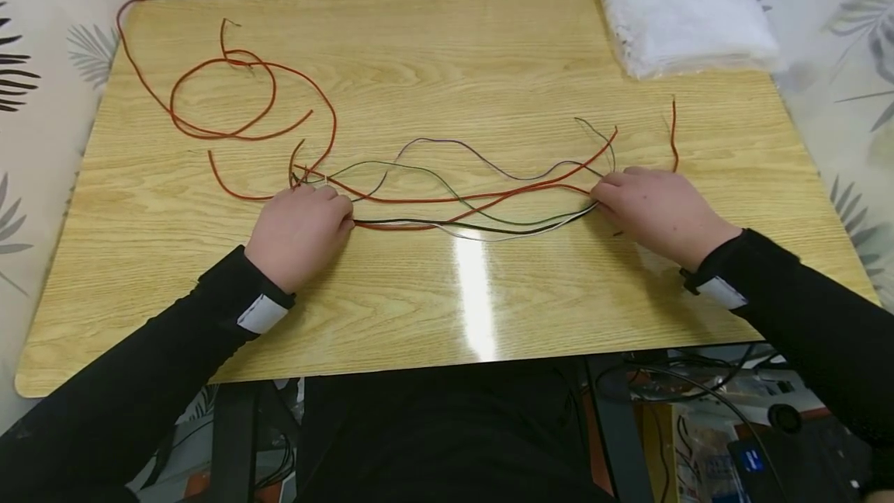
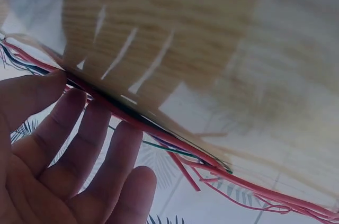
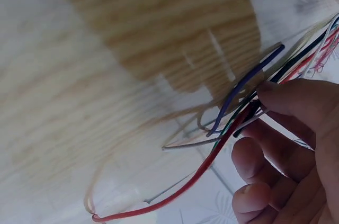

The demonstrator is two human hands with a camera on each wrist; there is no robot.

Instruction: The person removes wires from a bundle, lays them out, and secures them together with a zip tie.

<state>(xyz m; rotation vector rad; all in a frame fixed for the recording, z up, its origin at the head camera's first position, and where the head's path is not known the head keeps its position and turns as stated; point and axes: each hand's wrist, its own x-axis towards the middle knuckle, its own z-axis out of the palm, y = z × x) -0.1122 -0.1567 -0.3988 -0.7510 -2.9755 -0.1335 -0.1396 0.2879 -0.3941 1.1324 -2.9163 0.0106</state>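
Note:
Several thin wires run loosely between my two hands across the table in the head view. Among them are a red wire [image 1: 419, 201], a purple wire [image 1: 454, 141], a green wire [image 1: 427, 170] and a black wire [image 1: 517, 230]. My left hand [image 1: 300, 235] pinches the bundle near its left end, the thumb and fingers meeting at the wires [image 2: 130, 118] in the left wrist view. Toward the right end, my right hand [image 1: 660, 212] pinches the bundle between thumb and fingers. Loose tips fan out past it, including a red end [image 3: 204, 166] and a purple end [image 3: 238, 89].
A long red wire [image 1: 273, 88] lies in loops at the table's back left, one strand reaching the back edge. At the back right corner sits a stack of clear plastic bags [image 1: 687, 14]. The wooden table [image 1: 454, 45] meets a patterned wall behind.

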